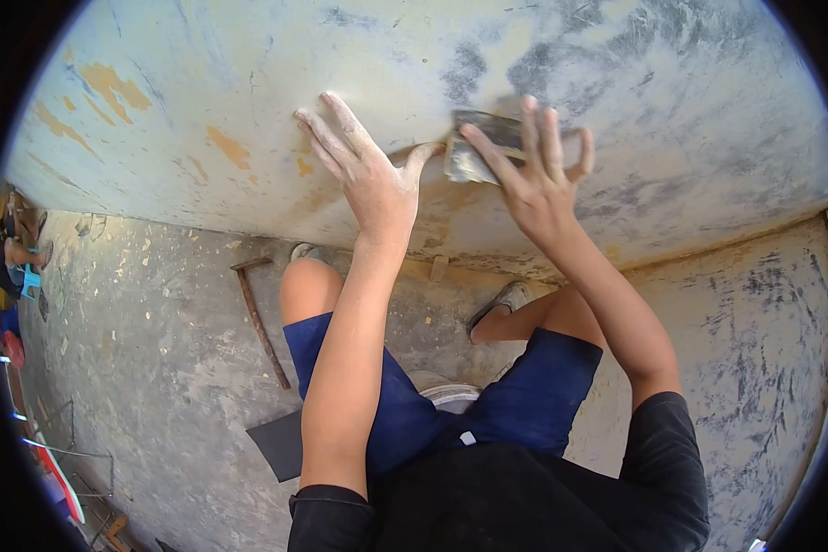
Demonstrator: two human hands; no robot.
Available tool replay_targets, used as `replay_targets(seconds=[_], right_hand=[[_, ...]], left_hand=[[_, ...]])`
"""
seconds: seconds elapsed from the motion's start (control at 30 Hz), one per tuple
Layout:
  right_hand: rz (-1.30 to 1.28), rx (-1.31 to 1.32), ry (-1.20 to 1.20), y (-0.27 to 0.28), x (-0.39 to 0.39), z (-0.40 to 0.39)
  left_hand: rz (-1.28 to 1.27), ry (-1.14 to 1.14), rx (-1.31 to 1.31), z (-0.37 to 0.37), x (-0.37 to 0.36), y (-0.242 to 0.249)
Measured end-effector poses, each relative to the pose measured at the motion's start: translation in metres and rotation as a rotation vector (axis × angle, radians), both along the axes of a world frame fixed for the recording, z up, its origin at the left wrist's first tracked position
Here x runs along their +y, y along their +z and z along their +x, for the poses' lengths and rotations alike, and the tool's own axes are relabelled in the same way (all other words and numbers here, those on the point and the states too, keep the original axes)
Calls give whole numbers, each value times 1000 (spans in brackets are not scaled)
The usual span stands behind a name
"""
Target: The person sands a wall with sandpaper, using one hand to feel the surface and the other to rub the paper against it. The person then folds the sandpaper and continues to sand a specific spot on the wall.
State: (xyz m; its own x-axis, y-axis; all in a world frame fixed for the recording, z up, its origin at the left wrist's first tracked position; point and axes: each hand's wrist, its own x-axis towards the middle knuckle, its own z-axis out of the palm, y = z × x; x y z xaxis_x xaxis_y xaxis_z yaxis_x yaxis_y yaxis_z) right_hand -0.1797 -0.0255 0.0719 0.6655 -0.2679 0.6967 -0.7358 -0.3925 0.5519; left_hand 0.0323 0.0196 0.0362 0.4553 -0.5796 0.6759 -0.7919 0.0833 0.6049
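Observation:
A large curved surface (340, 55), pale with patches of grey, dark smudges and ochre, rises in front of me. My left hand (370, 179) rests on it, dusty with pale powder, its fingers spread and thumb pointing right. Slightly blurred, my right hand (541, 179) presses a folded piece of dark sandpaper (477, 152) against the same surface. The sandpaper's lower left part looks whitish with dust. Part of it is hidden under my fingers. The left thumb tip lies close to its left edge.
A hammer (262, 322) lies on the rough grey floor (166, 340) left of my legs. Near my left elbow is a dark grey sheet (281, 446). Another person's legs (29, 253), a light blue stool (30, 281) and metal frames (74, 442) are at the far left.

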Motion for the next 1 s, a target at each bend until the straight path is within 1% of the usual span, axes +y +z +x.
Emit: replay_targets(seconds=[0.07,0.17,0.3,0.33,0.37,0.43,0.5,0.53,0.57,0.6,0.63,0.67,0.7,0.73,0.77,0.8,0.83,0.87,0.9,0.93,0.97,1.0], right_hand=[[-25,2,-18,-3,-1,-28],[11,-31,-25,-2,3,-34],[36,-15,-34,2,5,17],[43,-41,1,1,4,29],[47,-69,35,1,3,34],[24,-59,31,-1,6,28],[124,-117,-79,-8,24,12],[181,-162,-88,-12,37,5],[179,-161,-82,-14,53,0],[277,-241,-55,-14,69,-5],[375,-324,-32,-16,82,-9],[374,-331,-34,-22,90,-12],[503,-467,60,-30,95,-10],[631,-603,156,-36,99,-8],[633,-613,155,-42,101,-4],[906,-886,209,-43,104,4],[1177,-1160,262,-44,107,7],[1177,-1171,255,-44,107,4],[1398,-1303,290,-43,106,2],[1620,-1429,331,-40,104,1],[1618,-1434,332,-35,103,-1],[1781,-1593,496,-27,102,-1]], left_hand=[[0,-49,118,-5,4,7],[-9,-49,126,-5,4,8],[18,-17,54,-1,-1,-1],[17,-15,41,0,-1,-2],[14,-13,25,1,-2,-1],[-1,-29,40,1,1,1],[-15,-44,57,0,6,5],[-17,-18,107,-4,10,9],[-22,11,160,-6,13,12],[-26,15,159,-8,17,13],[-46,0,213,-11,22,14],[-64,-15,264,-13,26,14],[-64,-17,256,-15,29,14],[-22,-117,378,-16,33,15],[24,-217,500,-18,35,15],[30,-222,491,-19,36,14],[130,-360,648,-19,37,13],[233,-499,807,-21,39,12],[241,-504,804,-22,40,12],[351,-632,862,-23,40,13],[460,-758,918,-25,40,14],[491,-846,1037,-28,40,16]])
